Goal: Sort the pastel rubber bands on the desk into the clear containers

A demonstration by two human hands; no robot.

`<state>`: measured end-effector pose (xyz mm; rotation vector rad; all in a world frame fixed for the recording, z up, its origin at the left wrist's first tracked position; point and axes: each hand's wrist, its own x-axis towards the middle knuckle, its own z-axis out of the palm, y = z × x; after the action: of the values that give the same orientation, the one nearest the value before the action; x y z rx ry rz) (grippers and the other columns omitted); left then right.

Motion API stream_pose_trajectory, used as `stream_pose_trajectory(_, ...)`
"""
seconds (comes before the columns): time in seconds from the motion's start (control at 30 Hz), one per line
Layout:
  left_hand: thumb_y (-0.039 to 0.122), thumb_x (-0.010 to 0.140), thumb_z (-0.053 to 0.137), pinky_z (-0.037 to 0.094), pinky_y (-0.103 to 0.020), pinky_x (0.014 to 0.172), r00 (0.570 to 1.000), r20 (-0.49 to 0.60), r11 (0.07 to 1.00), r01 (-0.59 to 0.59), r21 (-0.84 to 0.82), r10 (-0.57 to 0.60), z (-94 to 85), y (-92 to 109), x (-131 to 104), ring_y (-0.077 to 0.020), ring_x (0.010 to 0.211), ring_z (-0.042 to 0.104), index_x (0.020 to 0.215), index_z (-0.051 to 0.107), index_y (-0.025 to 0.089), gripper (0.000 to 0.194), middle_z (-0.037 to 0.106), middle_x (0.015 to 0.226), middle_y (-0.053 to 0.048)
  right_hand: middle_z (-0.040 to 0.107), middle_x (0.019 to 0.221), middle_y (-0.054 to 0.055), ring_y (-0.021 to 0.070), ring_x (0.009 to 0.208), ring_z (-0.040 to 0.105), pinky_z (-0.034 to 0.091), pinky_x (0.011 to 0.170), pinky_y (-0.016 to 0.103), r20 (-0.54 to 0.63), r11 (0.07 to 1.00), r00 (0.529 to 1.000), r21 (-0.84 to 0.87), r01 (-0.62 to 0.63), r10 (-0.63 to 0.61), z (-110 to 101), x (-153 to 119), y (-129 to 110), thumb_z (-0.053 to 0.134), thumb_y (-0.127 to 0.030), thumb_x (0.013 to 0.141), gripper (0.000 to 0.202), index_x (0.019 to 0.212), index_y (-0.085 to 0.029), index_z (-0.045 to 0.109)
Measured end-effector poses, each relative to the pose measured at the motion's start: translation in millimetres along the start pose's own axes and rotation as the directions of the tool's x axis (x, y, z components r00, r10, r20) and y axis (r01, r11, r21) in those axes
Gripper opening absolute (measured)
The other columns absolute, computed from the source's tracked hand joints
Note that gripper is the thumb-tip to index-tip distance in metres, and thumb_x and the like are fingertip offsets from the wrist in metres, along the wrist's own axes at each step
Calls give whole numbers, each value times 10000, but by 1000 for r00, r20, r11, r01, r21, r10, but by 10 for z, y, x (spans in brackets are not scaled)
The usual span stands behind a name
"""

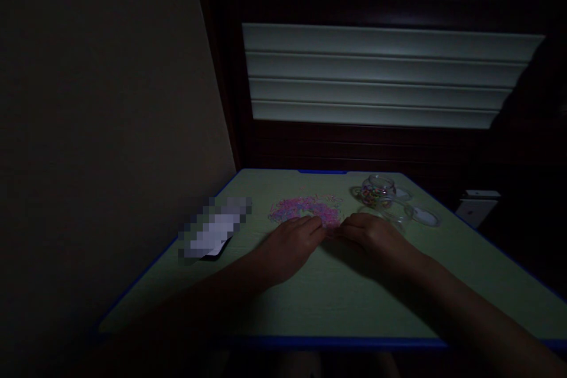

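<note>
A loose pile of small, thin pink and purple pieces (290, 208), which look like tiny rubber bands, lies spread on the pale green table (283, 301). At the near edge of the pile, my left hand (299, 245) has its fingers bent and pressed together. My right hand (372, 233) is closed in the same way just to the right, its fingertips pointing toward the left ones, with a small gap between. Whatever the fingertips pinch is too small and dark to make out.
A clear round jar (378, 192) of multicoloured small pieces stands at the back right. Clear lids (425, 216) lie near it. A dark-edged phone-like object (215, 251), mostly blurred out, rests at the left. Beyond the right edge is a white box (476, 209). Walls close in behind and left.
</note>
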<state>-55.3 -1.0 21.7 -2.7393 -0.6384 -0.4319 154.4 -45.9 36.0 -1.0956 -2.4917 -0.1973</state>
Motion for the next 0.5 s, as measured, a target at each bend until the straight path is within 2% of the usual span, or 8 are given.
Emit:
stream_pose_trajectory(0.13, 153, 940, 395, 438, -314, 755, 1000, 7, 1000, 4, -6, -4, -5, -6, 1, -179, 850, 521, 994, 525, 160, 141, 552, 922, -36, 649, 802, 56, 132, 723, 572, 408, 657, 239, 0, 1000, 1000, -12, -5, 5, 2, 0, -4, 486, -146, 876, 206, 959, -174, 672)
stream_pose_trajectory(0.3, 155, 938, 397, 443, -311, 744, 1000, 3, 1000, -10, 0, 10, -1, -16, 5, -182, 847, 517, 967, 525, 152, 131, 550, 918, -40, 662, 815, 65, 141, 746, 589, 414, 680, 246, 26, 998, 998, 30, -49, 49, -15, 8, -16, 484, -187, 885, 198, 921, -165, 678)
stream_pose_trajectory(0.5, 156, 933, 413, 441, -298, 719, 1000, -7, 1000, -12, -5, 12, -11, -18, 3, -177, 824, 518, 971, 525, 151, 119, 554, 900, -35, 657, 828, 52, 133, 749, 580, 405, 678, 240, 25, 999, 999, 13, -45, 44, -33, 16, -16, 503, -160, 875, 190, 958, -179, 673)
